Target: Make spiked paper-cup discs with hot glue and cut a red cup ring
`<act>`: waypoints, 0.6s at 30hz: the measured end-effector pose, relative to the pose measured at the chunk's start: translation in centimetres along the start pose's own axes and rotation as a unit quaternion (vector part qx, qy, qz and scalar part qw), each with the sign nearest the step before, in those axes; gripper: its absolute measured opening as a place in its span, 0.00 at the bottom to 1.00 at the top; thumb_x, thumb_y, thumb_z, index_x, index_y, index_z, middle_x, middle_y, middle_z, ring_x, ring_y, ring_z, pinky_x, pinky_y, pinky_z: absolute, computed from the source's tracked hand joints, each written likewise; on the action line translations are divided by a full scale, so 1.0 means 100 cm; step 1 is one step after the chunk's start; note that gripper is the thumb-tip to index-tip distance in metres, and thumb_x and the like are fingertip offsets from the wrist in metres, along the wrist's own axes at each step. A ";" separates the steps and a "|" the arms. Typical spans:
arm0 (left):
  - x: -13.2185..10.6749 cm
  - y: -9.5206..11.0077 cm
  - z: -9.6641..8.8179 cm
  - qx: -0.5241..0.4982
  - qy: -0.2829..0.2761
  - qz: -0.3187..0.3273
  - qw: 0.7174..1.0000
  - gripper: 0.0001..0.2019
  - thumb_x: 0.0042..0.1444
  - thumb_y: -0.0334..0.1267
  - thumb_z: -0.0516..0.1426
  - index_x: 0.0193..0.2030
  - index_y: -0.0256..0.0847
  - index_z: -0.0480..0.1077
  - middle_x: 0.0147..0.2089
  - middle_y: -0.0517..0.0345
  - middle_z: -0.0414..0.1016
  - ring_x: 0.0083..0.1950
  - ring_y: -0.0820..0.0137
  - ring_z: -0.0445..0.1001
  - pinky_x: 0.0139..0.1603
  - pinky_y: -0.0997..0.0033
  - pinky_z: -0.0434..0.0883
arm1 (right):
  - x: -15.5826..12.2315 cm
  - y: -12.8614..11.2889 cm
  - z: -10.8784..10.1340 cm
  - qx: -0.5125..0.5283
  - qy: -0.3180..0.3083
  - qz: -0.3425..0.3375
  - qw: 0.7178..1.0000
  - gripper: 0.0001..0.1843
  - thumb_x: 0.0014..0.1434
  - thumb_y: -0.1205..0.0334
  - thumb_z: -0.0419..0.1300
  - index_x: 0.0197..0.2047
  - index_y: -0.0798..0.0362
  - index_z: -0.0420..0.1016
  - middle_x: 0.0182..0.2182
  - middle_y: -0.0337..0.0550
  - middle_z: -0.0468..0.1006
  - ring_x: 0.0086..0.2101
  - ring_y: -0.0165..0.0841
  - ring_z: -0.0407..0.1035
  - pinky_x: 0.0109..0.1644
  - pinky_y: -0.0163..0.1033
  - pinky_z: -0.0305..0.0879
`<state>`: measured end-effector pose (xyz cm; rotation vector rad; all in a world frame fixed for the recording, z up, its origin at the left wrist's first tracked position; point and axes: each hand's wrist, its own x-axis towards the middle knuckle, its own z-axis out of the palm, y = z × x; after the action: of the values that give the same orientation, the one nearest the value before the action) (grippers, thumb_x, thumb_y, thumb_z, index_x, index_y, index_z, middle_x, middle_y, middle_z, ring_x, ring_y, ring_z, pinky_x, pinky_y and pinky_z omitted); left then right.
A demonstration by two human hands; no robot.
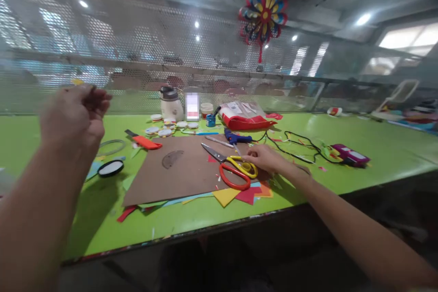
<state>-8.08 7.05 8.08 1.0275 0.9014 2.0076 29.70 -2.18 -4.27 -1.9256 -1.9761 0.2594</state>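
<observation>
Raised over the table's left side, my left hand (73, 116) has its fingers curled inward. A bit of yellow (78, 81) shows at its far edge; whether the fingers hold it is hidden. My right hand (263, 157) is low over the brown board (191, 171), its fingers drawn together at the yellow handle of the scissors (236, 169). These scissors have one yellow and one red loop and lie on the board, blades pointing to the far left. A small yellow coil (245, 167) shows inside the yellow loop. Beyond the hand lies a blue glue gun (236, 137).
An orange-handled cutter (145, 141) and a black round lid (110, 168) lie left of the board. Behind it stand a bottle (171, 105), a phone (192, 106) and a blue jar (211, 120). A black cord (301, 139) runs right to a purple box (351, 155). Coloured paper (226, 196) sticks out in front.
</observation>
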 end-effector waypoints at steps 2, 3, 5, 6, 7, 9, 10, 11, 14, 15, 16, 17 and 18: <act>0.003 0.012 -0.003 0.002 0.004 0.013 1.000 0.09 0.58 0.26 0.57 0.28 0.39 0.65 0.23 0.70 0.69 0.32 0.79 0.70 0.40 0.78 0.68 | -0.003 -0.004 0.003 -0.045 -0.001 0.008 0.999 0.18 0.63 0.51 0.61 0.30 0.55 0.81 0.25 0.48 0.80 0.29 0.36 0.71 0.28 0.38 0.53; 0.003 0.014 -0.004 0.005 0.005 0.011 1.000 0.08 0.57 0.26 0.57 0.29 0.39 0.64 0.23 0.70 0.68 0.32 0.79 0.70 0.40 0.78 0.68 | -0.004 -0.004 0.004 -0.063 -0.004 0.016 0.998 0.18 0.64 0.51 0.60 0.30 0.55 0.80 0.26 0.48 0.80 0.30 0.37 0.71 0.29 0.38 0.55; 0.006 0.009 -0.008 0.010 0.004 -0.007 1.000 0.08 0.57 0.26 0.57 0.29 0.39 0.63 0.24 0.69 0.68 0.33 0.78 0.69 0.41 0.77 0.68 | -0.003 -0.004 0.008 -0.089 -0.019 0.028 0.995 0.17 0.66 0.52 0.59 0.32 0.55 0.79 0.29 0.45 0.79 0.31 0.35 0.72 0.33 0.38 0.63; 0.009 0.004 -0.010 0.012 0.008 -0.017 1.000 0.09 0.57 0.26 0.56 0.28 0.39 0.63 0.24 0.69 0.67 0.33 0.78 0.69 0.41 0.77 0.68 | -0.002 -0.003 0.010 -0.097 -0.030 0.029 0.994 0.16 0.66 0.53 0.59 0.34 0.55 0.78 0.31 0.43 0.79 0.32 0.33 0.73 0.35 0.39 0.66; 0.011 -0.002 -0.013 0.015 0.011 -0.027 0.999 0.09 0.58 0.26 0.56 0.29 0.38 0.63 0.26 0.68 0.67 0.33 0.78 0.69 0.41 0.76 0.68 | 0.000 -0.002 0.011 -0.103 -0.040 0.028 0.994 0.15 0.67 0.53 0.60 0.35 0.55 0.77 0.32 0.41 0.79 0.33 0.32 0.73 0.38 0.40 0.69; 0.017 -0.014 -0.018 0.022 0.023 -0.039 0.999 0.06 0.62 0.30 0.57 0.32 0.37 0.67 0.31 0.64 0.70 0.34 0.75 0.71 0.39 0.73 0.70 | 0.003 0.000 0.013 -0.107 -0.058 0.020 0.992 0.14 0.67 0.53 0.60 0.36 0.55 0.76 0.34 0.39 0.78 0.34 0.32 0.74 0.41 0.42 0.72; 0.020 -0.019 -0.021 0.028 0.029 -0.044 0.998 0.04 0.63 0.34 0.58 0.37 0.37 0.69 0.35 0.61 0.72 0.36 0.73 0.72 0.39 0.70 0.72 | 0.004 0.001 0.013 -0.107 -0.065 0.017 0.992 0.14 0.67 0.54 0.60 0.36 0.56 0.75 0.33 0.39 0.78 0.34 0.32 0.74 0.41 0.41 0.72; 0.022 -0.025 -0.023 0.036 0.034 -0.050 0.998 0.05 0.63 0.37 0.59 0.42 0.36 0.71 0.40 0.58 0.74 0.38 0.71 0.74 0.39 0.67 0.74 | 0.005 0.002 0.011 -0.105 -0.068 0.014 0.992 0.13 0.67 0.55 0.61 0.35 0.56 0.75 0.32 0.39 0.78 0.33 0.32 0.74 0.40 0.41 0.71; 0.026 -0.039 -0.030 0.060 0.039 -0.068 0.995 0.14 0.63 0.40 0.59 0.53 0.37 0.71 0.51 0.51 0.75 0.46 0.65 0.77 0.44 0.59 0.77 | 0.009 0.001 0.005 -0.094 -0.066 0.005 0.993 0.11 0.64 0.60 0.62 0.30 0.56 0.76 0.28 0.40 0.79 0.31 0.32 0.73 0.35 0.36 0.66; 0.027 -0.043 -0.031 0.067 0.039 -0.073 0.994 0.15 0.64 0.40 0.59 0.54 0.38 0.71 0.53 0.50 0.75 0.47 0.64 0.77 0.46 0.57 0.77 | 0.009 0.000 0.004 -0.089 -0.063 0.002 0.994 0.11 0.62 0.62 0.62 0.29 0.56 0.77 0.27 0.41 0.79 0.30 0.33 0.72 0.33 0.35 0.63; 0.028 -0.047 -0.033 0.073 0.040 -0.076 0.994 0.15 0.64 0.40 0.59 0.55 0.38 0.71 0.54 0.50 0.75 0.48 0.63 0.77 0.47 0.56 0.77 | 0.010 -0.002 0.002 -0.083 -0.059 -0.001 0.995 0.11 0.61 0.63 0.62 0.28 0.56 0.77 0.26 0.42 0.80 0.30 0.33 0.72 0.31 0.35 0.61; 0.028 -0.050 -0.034 0.079 0.040 -0.078 0.993 0.15 0.64 0.41 0.59 0.55 0.38 0.70 0.54 0.49 0.75 0.49 0.63 0.77 0.47 0.56 0.77 | 0.010 -0.005 0.002 -0.077 -0.055 -0.003 0.996 0.10 0.60 0.64 0.63 0.27 0.56 0.78 0.25 0.43 0.80 0.29 0.33 0.71 0.30 0.35 0.59; 0.028 -0.053 -0.036 0.086 0.041 -0.078 0.992 0.15 0.64 0.41 0.59 0.55 0.38 0.70 0.54 0.49 0.75 0.48 0.63 0.77 0.47 0.56 0.77 | 0.010 -0.008 0.003 -0.070 -0.052 -0.005 0.996 0.10 0.59 0.64 0.63 0.26 0.56 0.78 0.24 0.43 0.80 0.28 0.33 0.71 0.29 0.35 0.58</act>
<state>-10.99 11.18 3.18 0.9411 1.1789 1.8772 28.80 -1.20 -4.12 -2.0249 -2.1218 0.2279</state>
